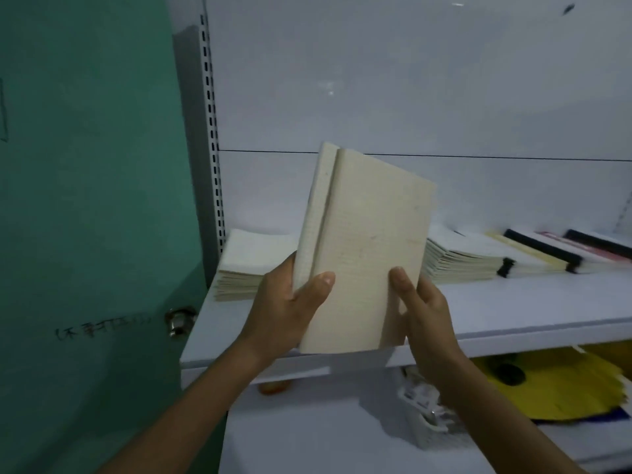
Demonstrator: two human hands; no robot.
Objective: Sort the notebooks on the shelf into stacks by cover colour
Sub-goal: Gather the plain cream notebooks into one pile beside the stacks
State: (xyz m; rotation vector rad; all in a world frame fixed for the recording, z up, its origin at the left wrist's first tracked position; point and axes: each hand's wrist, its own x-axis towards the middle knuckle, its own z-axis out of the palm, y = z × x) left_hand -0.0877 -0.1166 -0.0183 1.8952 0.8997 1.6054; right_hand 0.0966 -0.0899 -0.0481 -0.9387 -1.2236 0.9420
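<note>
Evidently held upright just above the near edge of the shelf (513,313): two cream notebooks (369,241), misaligned. Gripped low by the left hand (290,302), thumb across the cover; pinched at the lower right by the right hand (424,309). Could have slid apart and dropped, clamped only at the bottom. Might also have landed among black-spined notebooks (540,254) far right, not the cream stack (246,268) far left.

We record the upright notebooks (362,254) as plain cream, unpatterned. The left stack (249,268) and the middle stack (458,261) match that cream. Further right we note a black spine (543,248), a pale yellow cover (533,254) and a pink cover (595,251). Shelf (513,313) white; door (95,200) green with dark handwriting (102,328); lower sheet (554,388) yellow.
</note>
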